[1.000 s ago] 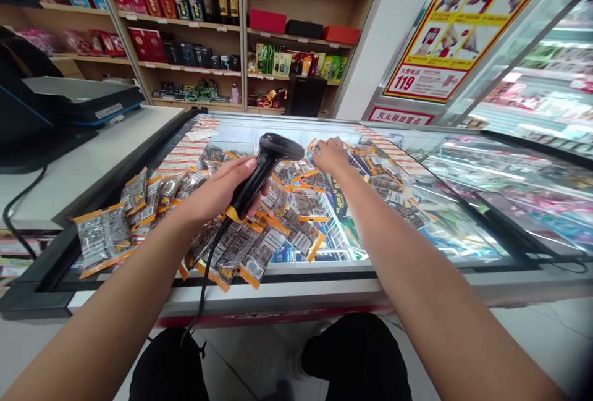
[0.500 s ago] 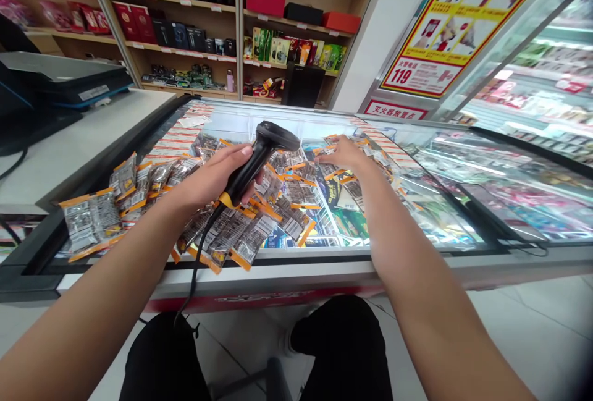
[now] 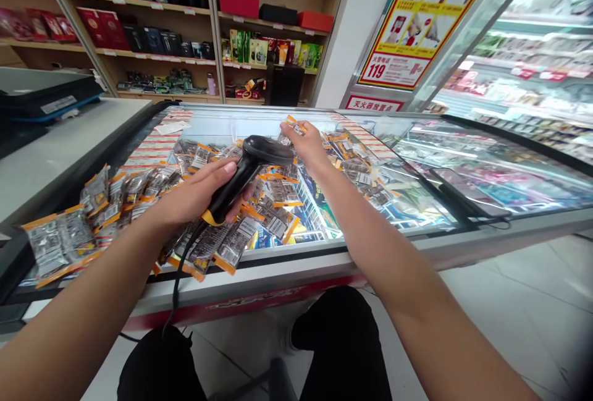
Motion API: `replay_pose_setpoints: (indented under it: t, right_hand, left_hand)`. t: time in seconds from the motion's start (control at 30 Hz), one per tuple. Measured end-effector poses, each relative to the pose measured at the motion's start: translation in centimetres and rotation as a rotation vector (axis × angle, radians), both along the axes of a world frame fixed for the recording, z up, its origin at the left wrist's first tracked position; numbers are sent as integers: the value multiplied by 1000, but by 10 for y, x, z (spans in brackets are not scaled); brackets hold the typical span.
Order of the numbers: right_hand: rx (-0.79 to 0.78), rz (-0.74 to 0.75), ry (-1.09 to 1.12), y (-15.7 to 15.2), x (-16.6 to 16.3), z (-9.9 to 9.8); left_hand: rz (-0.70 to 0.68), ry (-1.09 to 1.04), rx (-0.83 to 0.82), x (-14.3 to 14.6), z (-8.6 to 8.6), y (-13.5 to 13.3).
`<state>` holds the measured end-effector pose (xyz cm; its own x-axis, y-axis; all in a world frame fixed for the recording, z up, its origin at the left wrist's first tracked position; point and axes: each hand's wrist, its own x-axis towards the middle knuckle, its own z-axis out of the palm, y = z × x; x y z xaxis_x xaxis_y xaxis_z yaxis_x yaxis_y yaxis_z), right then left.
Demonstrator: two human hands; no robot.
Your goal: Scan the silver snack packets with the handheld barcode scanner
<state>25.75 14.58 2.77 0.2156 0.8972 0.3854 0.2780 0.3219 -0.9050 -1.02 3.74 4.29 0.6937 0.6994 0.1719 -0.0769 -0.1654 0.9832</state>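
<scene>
L hand (image 3: 199, 194): gripping barcode scanner (image 3: 245, 166) over pkt pile (image 3: 273, 215) on freezer lid (image 3: 259, 122). R hand (image 3: 306, 144): pinching one pkt (image 3: 293, 124), far side. Step prob. pick-for-scan; next, you need its barcode facing scan head.

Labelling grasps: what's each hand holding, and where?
Left hand grips the black barcode scanner by its handle. Right hand seems to pinch a snack packet by one end, fingertips only.

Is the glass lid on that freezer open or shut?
Shut: the glass lid lies flat across the freezer, snack packets spread on top.
</scene>
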Motion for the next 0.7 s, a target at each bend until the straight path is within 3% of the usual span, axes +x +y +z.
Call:
replay_pose_setpoints:
  t: [0.2, 0.47, 0.6, 0.7]
  right_hand:
    - [-60, 4, -54, -4, -3, 1]
    - [-204, 82, -72, 1, -8, -5]
    - [-84, 87, -355, 2, 5, 0]
    - [-72, -86, -643, 10, 34, -3]
  left_hand:
    - [13, 47, 0, -1, 1, -1]
    - [135, 8, 48, -1, 3, 3]
    - [184, 32, 70, -2, 6, 3]
    - [207, 39, 71, -1, 8, 1]
